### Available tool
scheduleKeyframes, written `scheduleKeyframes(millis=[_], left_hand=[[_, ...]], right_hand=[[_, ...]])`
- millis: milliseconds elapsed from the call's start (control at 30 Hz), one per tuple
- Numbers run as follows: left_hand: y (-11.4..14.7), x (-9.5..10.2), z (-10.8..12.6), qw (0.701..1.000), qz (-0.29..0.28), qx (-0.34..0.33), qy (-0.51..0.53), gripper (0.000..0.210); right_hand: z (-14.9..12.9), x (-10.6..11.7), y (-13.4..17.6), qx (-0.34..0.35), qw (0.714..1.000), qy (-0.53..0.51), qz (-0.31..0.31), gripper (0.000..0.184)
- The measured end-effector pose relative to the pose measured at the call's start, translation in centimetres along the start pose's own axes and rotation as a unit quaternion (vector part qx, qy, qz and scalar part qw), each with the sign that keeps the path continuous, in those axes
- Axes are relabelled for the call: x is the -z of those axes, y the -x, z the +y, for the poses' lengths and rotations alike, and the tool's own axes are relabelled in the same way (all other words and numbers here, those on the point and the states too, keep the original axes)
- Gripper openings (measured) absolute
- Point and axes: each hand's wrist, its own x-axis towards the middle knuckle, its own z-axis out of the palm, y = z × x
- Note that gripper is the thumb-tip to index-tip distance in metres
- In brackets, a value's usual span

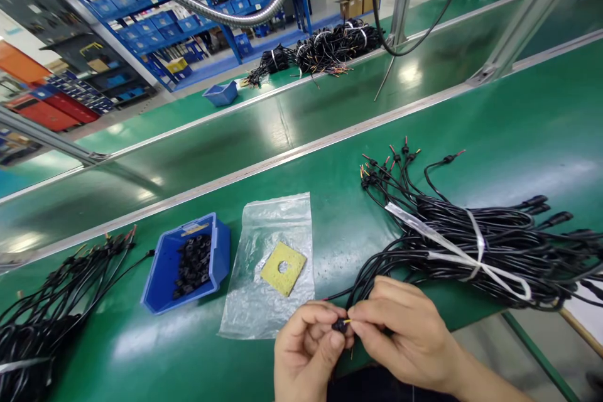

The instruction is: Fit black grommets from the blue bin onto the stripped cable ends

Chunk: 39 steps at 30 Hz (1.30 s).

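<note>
Near the table's front edge, my left hand [308,345] is closed round a small black grommet-like part [338,325], held between thumb and fingers. Thin wire ends [347,321], one of them yellow, come out of that part toward the right. My right hand [405,326] pinches these wires between thumb and forefinger, its fingertips close to those of the left. Black cable [372,273] runs behind the hands from a large tied bundle of cables [438,232] on the right. Fingers partly hide the held part.
A blue bin [219,257] with several small black parts stands left of a clear plastic bag [264,213] bearing a yellow square pad [273,267] with a hole. More black cables [61,295] lie at far left. Metal posts [532,19] and a hanging flexible conduit [217,12] are beyond.
</note>
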Motion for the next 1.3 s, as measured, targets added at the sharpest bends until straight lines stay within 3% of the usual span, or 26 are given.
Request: scheduleKeyframes(millis=[233,500,700,767,900,1133,1300], left_hand=[[0.1,-0.1,-0.1,0.999,0.02,-0.029,-0.012,0.019],[0.1,0.8,-1.0,0.991,0.02,-0.095,-0.096,0.013],[-0.5,1.2,-0.6,0.968,-0.034,-0.171,-0.182,0.009],[-0.4,1.3,-0.6,0.958,-0.024,-0.194,-0.208,0.01],[0.0,1.0,-1.0,0.959,0.006,-0.197,-0.202,0.012],[0.3,0.0,-1.2,0.981,0.053,-0.142,-0.122,0.02],[0.2,0.5,-1.6,0.963,0.033,-0.189,-0.188,0.015]], right_hand=[[0.1,0.0,0.1,0.004,1.0,0.021,-0.021,0.018],[0.1,0.1,0.3,0.02,0.999,0.04,-0.01,0.019],[0.1,0.3,0.3,0.015,0.999,0.027,-0.028,0.021],[0.2,0.3,0.4,0.018,0.999,0.021,-0.026,0.024],[0.3,0.2,0.8,0.031,0.999,0.005,-0.024,0.028],[0.8,1.9,1.4,0.011,0.998,0.031,-0.048,0.013],[1.1,2.5,1.8,0.032,0.998,0.015,-0.052,0.017]])
